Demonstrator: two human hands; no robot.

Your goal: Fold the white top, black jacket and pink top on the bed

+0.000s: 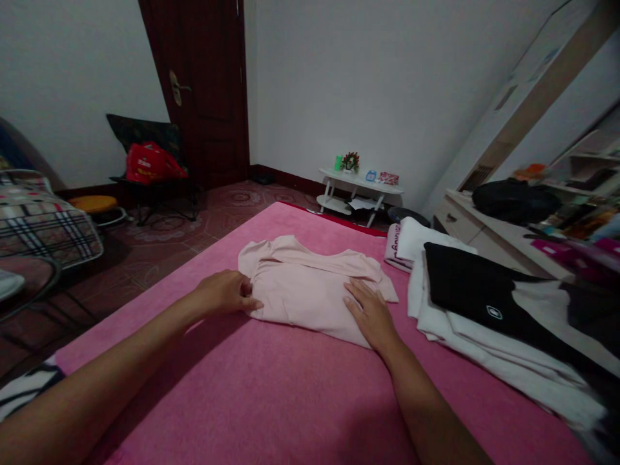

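Note:
A pale pink shirt [305,290] lies folded across a pink bedspread [252,400], its sleeves and neckline on the far side. At its left edge my left hand [225,294] is closed, thumb and fingers pinching the fabric near the lower corner. My right hand [372,313] rests flat on the right part of the shirt, fingers spread and holding nothing. Some creases run across the cloth between the two hands.
To the right lies a pile of folded clothes, with white garments [465,339] under a black one [465,284]. Beyond the bed stand a small white table [358,183] and a chair with a red bag [150,163]. A dresser [465,216] is at the right.

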